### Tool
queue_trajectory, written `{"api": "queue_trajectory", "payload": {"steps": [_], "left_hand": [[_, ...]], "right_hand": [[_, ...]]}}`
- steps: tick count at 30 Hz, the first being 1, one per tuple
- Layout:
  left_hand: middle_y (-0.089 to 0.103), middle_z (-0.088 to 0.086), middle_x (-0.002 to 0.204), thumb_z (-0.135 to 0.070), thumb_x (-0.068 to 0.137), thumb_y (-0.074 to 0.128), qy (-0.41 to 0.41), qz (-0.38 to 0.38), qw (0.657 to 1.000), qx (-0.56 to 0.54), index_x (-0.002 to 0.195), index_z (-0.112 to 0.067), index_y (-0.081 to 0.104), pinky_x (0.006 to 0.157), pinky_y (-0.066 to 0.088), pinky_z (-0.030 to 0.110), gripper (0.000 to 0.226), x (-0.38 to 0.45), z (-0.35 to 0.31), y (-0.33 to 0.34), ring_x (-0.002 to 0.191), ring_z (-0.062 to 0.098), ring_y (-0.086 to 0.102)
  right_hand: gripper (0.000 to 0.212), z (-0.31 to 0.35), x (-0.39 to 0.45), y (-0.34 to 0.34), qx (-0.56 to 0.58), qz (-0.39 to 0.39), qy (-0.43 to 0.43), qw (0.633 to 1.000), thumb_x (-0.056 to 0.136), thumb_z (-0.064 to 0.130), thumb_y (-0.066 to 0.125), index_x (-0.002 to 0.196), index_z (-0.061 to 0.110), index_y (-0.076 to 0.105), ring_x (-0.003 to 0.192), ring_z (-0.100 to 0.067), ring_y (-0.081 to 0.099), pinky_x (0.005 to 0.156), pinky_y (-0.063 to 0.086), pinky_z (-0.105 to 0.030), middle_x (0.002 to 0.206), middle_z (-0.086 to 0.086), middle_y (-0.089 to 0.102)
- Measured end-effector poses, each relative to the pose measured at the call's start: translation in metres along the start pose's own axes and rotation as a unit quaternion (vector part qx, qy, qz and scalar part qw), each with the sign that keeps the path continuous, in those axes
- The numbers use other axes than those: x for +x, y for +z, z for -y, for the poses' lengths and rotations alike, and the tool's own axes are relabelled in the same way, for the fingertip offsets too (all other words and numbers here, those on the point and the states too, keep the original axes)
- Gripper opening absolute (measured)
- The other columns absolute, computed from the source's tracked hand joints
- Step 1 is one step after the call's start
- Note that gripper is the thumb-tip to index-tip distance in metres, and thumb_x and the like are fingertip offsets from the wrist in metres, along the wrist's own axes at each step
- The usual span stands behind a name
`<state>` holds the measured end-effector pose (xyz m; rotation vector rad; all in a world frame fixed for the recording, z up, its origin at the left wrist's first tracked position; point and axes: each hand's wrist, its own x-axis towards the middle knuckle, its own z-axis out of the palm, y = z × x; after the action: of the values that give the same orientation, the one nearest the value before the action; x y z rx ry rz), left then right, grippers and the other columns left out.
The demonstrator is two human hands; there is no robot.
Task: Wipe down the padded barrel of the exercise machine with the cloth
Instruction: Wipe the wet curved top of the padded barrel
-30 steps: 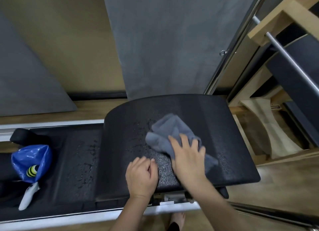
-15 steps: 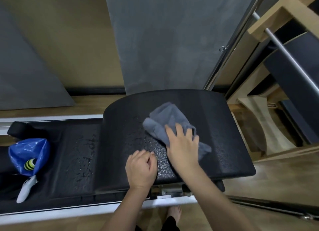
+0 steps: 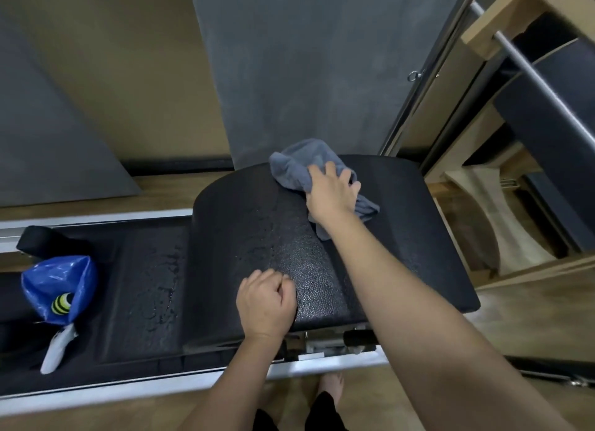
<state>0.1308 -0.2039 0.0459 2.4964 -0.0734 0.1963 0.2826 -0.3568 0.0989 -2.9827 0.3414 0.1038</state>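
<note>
The black padded barrel (image 3: 244,224) arches across the middle of the machine, with water droplets on its left half. A crumpled grey cloth (image 3: 297,163) lies near the barrel's far edge. My right hand (image 3: 331,192) presses down on the cloth, arm stretched out over the pad. My left hand (image 3: 265,303) rests as a loose fist on the barrel's near edge, with nothing in it.
Left of the barrel is the wet flat black carriage pad (image 3: 148,289). On its left end lie a blue plastic bag (image 3: 59,285) and a white spray bottle (image 3: 58,348). A wooden frame with a metal bar (image 3: 528,63) stands at the right. My bare foot (image 3: 331,385) is below.
My right hand has pushed the cloth away from me, from the barrel's near middle up to its far edge. My left hand stayed on the near edge.
</note>
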Motion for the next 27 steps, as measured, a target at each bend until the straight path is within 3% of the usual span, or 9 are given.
{"api": "queue_trajectory", "payload": {"steps": [4,9,13,18,23,27], "left_hand": [[0.051,0.001,0.053,-0.024,0.082,0.044,0.003,0.001,1.0,-0.001,0.05,-0.017,0.046,0.058,0.038,0.036,0.033,-0.002,-0.001,-0.001,0.057,0.026,0.05],[0.05,0.003,0.051,-0.021,0.079,0.046,0.021,-0.002,1.0,0.006,0.05,-0.016,0.045,0.056,0.037,0.037,0.029,-0.001,0.001,-0.003,0.057,0.028,0.049],[0.055,0.006,0.049,-0.022,0.071,0.044,0.024,0.008,0.999,-0.021,0.046,-0.012,0.052,0.054,0.038,0.035,0.028,-0.003,0.004,-0.002,0.054,0.027,0.053],[0.05,0.001,0.053,-0.021,0.075,0.045,0.037,0.015,0.999,0.006,0.049,-0.017,0.043,0.056,0.037,0.038,0.026,0.0,0.004,-0.002,0.058,0.028,0.048],[0.05,-0.001,0.053,-0.022,0.078,0.044,0.03,0.016,0.999,0.003,0.049,-0.017,0.044,0.056,0.038,0.037,0.029,-0.001,0.004,-0.003,0.059,0.025,0.048],[0.048,-0.001,0.052,-0.022,0.078,0.045,0.03,0.012,0.999,0.0,0.049,-0.018,0.042,0.055,0.037,0.036,0.03,-0.002,0.003,-0.004,0.057,0.024,0.046]], "right_hand": [[0.055,0.001,-0.011,0.001,-0.009,-0.01,-0.009,1.0,0.091,0.026,0.061,0.142,0.032,0.041,0.125,-0.037,0.036,0.1,0.033,-0.055,0.143,-0.005,0.041],[0.066,-0.007,-0.135,0.019,-0.016,-0.073,-0.051,0.996,0.072,0.029,0.075,0.134,0.033,0.053,0.106,-0.039,0.051,0.083,0.042,-0.051,0.133,-0.006,0.055],[0.067,-0.016,-0.203,0.033,-0.035,-0.071,-0.072,0.994,0.068,0.029,0.079,0.131,0.031,0.056,0.094,-0.038,0.056,0.075,0.045,-0.05,0.132,-0.007,0.059],[0.065,-0.008,-0.123,0.018,-0.037,-0.068,-0.053,0.996,0.071,0.031,0.076,0.132,0.036,0.055,0.1,-0.037,0.051,0.08,0.041,-0.049,0.128,-0.005,0.056],[0.062,-0.001,0.0,0.001,-0.018,-0.012,-0.003,1.0,0.09,0.028,0.062,0.146,0.035,0.036,0.124,-0.038,0.036,0.1,0.034,-0.055,0.144,-0.006,0.039],[0.06,-0.004,0.009,-0.001,-0.02,-0.007,-0.012,1.0,0.091,0.026,0.061,0.145,0.034,0.037,0.124,-0.037,0.037,0.098,0.036,-0.056,0.142,-0.006,0.039]]}}
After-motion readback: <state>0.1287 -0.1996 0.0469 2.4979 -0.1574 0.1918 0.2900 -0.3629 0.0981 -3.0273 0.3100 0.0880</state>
